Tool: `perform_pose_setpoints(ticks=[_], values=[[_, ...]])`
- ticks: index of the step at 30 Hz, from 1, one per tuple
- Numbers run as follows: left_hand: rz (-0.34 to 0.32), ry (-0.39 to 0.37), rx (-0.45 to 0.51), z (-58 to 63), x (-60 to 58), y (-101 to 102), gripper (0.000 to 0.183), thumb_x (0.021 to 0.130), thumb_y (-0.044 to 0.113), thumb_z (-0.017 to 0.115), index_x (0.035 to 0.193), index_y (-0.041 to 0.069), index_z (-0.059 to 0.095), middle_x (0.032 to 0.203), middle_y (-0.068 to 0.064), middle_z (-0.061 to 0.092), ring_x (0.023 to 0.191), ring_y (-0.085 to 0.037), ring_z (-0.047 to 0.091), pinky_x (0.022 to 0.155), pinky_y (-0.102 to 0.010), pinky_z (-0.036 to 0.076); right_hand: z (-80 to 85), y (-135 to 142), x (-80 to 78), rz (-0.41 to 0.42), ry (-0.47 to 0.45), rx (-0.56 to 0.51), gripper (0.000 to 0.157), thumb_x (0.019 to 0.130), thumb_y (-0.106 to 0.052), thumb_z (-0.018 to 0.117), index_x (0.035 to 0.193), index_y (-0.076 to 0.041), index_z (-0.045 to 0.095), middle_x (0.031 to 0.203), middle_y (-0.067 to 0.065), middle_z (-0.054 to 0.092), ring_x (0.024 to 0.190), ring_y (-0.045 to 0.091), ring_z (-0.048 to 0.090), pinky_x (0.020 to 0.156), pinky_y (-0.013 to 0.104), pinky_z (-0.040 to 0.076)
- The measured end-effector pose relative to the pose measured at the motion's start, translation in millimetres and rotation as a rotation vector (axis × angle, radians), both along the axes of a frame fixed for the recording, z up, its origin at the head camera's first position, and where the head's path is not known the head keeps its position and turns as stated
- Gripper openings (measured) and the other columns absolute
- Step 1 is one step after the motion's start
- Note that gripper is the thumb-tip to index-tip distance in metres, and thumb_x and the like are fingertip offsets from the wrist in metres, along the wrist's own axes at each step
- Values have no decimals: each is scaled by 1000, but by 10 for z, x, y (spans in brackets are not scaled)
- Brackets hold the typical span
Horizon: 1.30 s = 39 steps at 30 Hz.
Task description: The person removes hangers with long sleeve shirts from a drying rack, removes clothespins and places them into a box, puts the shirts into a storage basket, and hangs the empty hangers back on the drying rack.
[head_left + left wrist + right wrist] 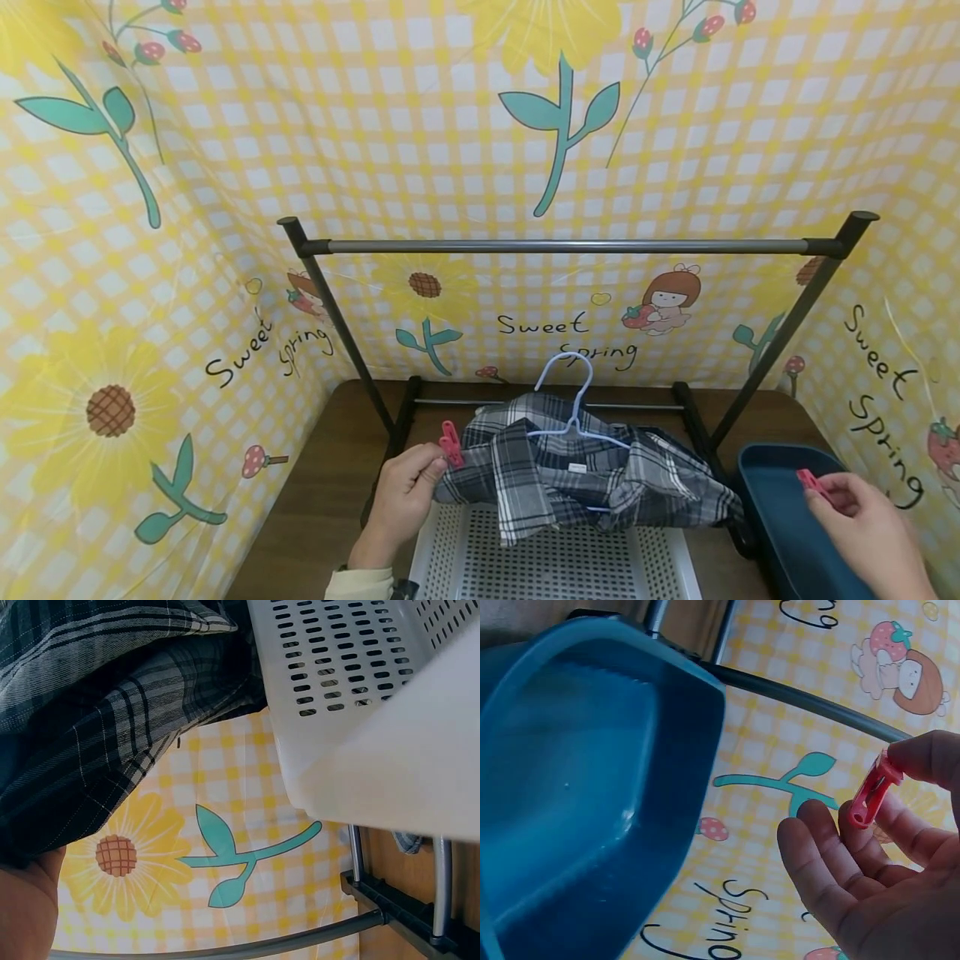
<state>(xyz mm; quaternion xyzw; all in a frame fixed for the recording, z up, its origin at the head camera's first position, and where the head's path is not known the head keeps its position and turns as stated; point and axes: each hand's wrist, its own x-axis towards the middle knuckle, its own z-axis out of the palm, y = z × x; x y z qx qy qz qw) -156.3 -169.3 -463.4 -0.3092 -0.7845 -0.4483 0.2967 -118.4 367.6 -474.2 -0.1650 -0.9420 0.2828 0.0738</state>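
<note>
A grey and black plaid shirt [517,467] hangs on a light blue hanger [576,417], its hook pointing up and attached to nothing. My left hand [405,496] grips the shirt at its left shoulder. Just above those fingers a red clothespin [451,443] sits at the shoulder's edge. In the left wrist view, dark plaid cloth [112,742] covers most of that hand. Off to the right, my right hand [862,517] pinches a second red clothespin [874,791] between thumb and fingers, over the blue tray [787,533].
Below the shirt stands a white perforated basket [577,567]. Behind it rises a rack with dark posts and a metal crossbar [562,247], set on a brown wooden table [307,492]. Yellow checked cloth [420,125] surrounds the table at the back and sides.
</note>
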Motion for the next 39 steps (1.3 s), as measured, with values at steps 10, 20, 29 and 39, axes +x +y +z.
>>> perform_pose_setpoints(ticks=[10,20,29,39], values=[[-2,-2,4,2,10,-1,27,82,-13,59,80,14,58,69,4,48,60,-7,44,53,-16,35,-183,67,-66,-7,-79,-8,38,90,-29,63,97,8,56,76,9,60,69,25,56,54,33,39],[-7,0,4,-6,7,-10,28,81,-14,59,80,14,58,68,4,49,60,-7,45,53,-15,36,-293,175,-209,55,-185,-9,37,90,-33,60,93,4,56,76,9,62,68,23,57,56,37,40],[-11,0,-1,-11,-4,-12,30,76,-19,60,78,11,58,65,2,47,57,-7,43,52,-15,35,-285,156,-359,148,-224,5,32,90,-29,59,89,3,55,72,5,58,63,20,51,54,33,37],[-8,-13,-9,-14,5,-24,27,80,-14,61,80,14,59,67,3,49,59,-7,45,52,-15,35,-343,267,-547,228,-254,29,29,91,-26,57,86,3,55,70,5,53,65,22,49,54,34,37]])
